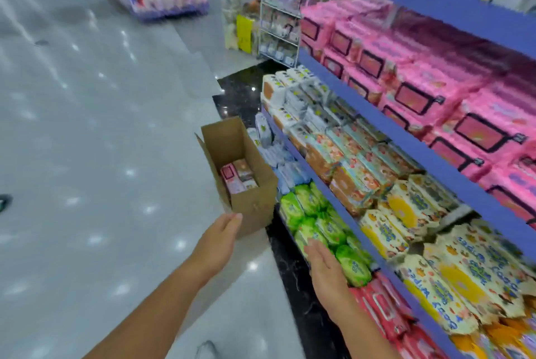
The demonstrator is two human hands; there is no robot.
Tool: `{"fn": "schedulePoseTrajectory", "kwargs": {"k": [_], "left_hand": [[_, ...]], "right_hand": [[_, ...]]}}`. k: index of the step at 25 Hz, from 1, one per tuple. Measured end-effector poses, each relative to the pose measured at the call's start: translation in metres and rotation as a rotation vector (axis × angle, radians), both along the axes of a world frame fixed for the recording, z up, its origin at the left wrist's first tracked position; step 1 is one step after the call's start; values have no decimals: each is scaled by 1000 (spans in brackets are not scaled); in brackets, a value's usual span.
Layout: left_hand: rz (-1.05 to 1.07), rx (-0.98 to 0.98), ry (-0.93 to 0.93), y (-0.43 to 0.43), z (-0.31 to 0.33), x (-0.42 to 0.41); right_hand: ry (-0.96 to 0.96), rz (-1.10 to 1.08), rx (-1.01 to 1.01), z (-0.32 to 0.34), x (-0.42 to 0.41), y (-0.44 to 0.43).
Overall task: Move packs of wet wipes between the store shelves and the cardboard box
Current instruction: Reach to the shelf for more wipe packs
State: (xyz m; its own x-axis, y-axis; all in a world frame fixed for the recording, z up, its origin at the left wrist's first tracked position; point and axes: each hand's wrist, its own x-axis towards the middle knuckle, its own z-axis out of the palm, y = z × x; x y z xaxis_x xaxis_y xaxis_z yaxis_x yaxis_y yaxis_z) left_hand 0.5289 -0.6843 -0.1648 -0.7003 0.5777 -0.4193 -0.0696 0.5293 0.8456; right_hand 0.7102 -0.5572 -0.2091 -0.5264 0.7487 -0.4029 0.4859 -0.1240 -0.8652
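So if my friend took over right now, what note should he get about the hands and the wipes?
Left hand: open, empty, at the box's near corner.
Right hand: open, empty, over the green packs low on the shelves.
Box: on the floor beside the shelves, a few packs inside.
Done: those few are boxed.
Left: the rest; nothing is in hand.

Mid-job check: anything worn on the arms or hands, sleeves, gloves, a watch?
The left forearm and right forearm are bare up to the frame edge, with no sleeve in view. The left hand and right hand wear no gloves; no watch or band shows at either wrist. Blur hides anything as small as a ring.
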Motion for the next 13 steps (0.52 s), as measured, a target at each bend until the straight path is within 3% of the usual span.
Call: {"fn": "schedulePoseTrajectory", "kwargs": {"k": [6, 13], "left_hand": [[-14, -30, 20, -24, 14, -174], [-124, -181, -148, 42, -23, -333]], "right_hand": [[-17, 25, -77, 3, -183, -3], [-36, -51, -152, -23, -329, 48]]}}
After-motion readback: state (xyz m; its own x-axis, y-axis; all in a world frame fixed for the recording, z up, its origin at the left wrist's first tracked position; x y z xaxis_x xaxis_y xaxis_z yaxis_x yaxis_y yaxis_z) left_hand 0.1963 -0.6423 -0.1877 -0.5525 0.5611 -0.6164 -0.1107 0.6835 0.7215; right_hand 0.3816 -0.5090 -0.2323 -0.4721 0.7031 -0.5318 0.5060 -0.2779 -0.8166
